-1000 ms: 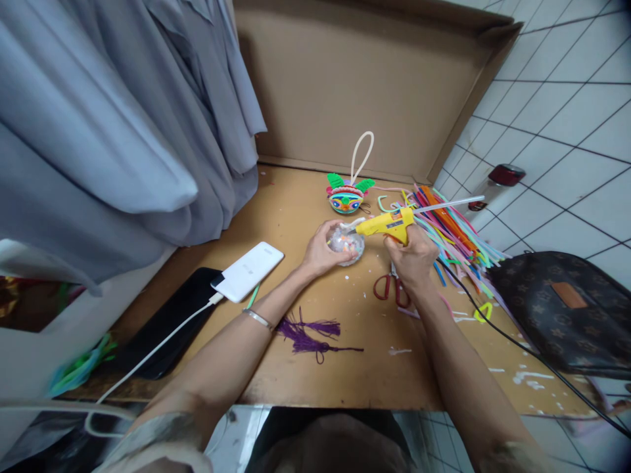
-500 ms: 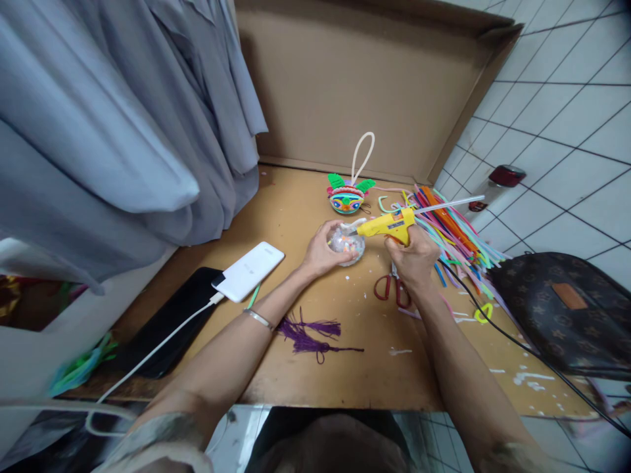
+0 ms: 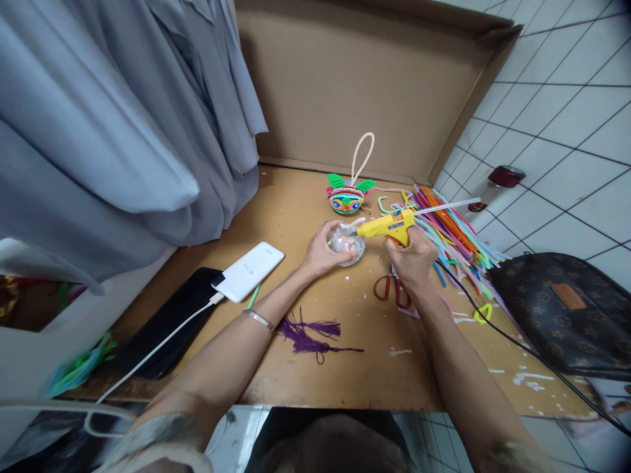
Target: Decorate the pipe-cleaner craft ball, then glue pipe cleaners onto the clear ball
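Observation:
My left hand [image 3: 323, 251] is wrapped round a clear ball [image 3: 351, 247] with small coloured bits showing in it, just above the table. A whitish strip lies along the ball's top. Closed on the handle of a yellow glue gun [image 3: 384, 225] is my right hand [image 3: 413, 257]. The gun's nozzle points left and meets the upper part of the ball; whether it touches cannot be made out. A clear glue stick [image 3: 446, 206] juts from the gun's back. Behind the ball sits a colourful animal-head ornament [image 3: 346, 198] with green ears and a white loop.
Red-handled scissors [image 3: 384, 288] lie below my right hand. Purple tassels [image 3: 310, 337] rest near the front. Coloured pipe cleaners [image 3: 456, 240] and a brown bag [image 3: 566, 315] are at right, crossed by a black cord [image 3: 513, 338]. A white power bank [image 3: 254, 269] overlaps a black tablet [image 3: 172, 328].
My right hand and the back end of the glue gun have shifted very slightly to the left. My left hand and the ball look unchanged.

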`<state>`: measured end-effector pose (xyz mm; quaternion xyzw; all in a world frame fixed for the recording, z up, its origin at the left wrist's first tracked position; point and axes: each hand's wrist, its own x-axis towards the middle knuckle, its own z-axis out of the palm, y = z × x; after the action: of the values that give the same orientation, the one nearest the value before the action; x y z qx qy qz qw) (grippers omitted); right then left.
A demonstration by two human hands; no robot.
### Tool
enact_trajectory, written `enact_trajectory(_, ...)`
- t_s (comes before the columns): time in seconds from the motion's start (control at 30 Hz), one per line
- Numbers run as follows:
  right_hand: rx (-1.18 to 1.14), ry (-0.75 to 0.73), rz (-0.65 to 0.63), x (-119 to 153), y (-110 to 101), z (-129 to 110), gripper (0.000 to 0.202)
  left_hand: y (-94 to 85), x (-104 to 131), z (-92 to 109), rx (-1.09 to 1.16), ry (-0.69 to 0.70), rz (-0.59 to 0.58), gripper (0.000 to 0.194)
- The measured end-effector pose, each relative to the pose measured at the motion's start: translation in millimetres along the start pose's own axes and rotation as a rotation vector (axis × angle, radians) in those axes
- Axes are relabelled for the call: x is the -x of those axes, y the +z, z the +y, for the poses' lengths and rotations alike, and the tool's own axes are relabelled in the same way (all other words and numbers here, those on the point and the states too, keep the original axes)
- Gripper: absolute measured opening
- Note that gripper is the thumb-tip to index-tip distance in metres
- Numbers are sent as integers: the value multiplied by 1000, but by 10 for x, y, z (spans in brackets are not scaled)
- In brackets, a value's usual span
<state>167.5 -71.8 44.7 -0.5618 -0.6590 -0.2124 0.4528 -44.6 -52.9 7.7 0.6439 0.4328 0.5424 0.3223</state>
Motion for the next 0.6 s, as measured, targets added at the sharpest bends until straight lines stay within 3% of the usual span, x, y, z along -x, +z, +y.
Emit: enact_trajectory(0.6,-4,37,-6,15,31,5,14,5,7,3,18,-6,-23,74)
